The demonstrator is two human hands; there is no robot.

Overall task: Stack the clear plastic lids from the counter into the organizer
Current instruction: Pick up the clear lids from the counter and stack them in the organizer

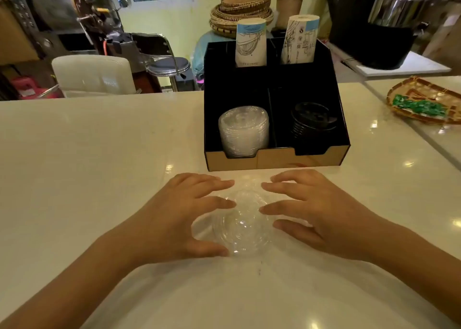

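A clear plastic lid [243, 225] lies on the white counter [99, 166] just in front of me. My left hand [179, 218] curves around its left side, thumb at the near edge and fingertips touching the top. My right hand [314, 211] mirrors it on the right side, fingers spread toward the lid. Whether the lid is lifted off the counter is unclear. Behind it stands the black organizer [277, 157]. Its front left compartment holds a stack of clear lids [243, 131].
The organizer's front right compartment holds black lids [311, 121]; two stacks of paper cups [250, 42] stand in its rear slots. A woven tray [424, 100] with a green packet lies at the right. A black machine [384, 36] stands at the back right.
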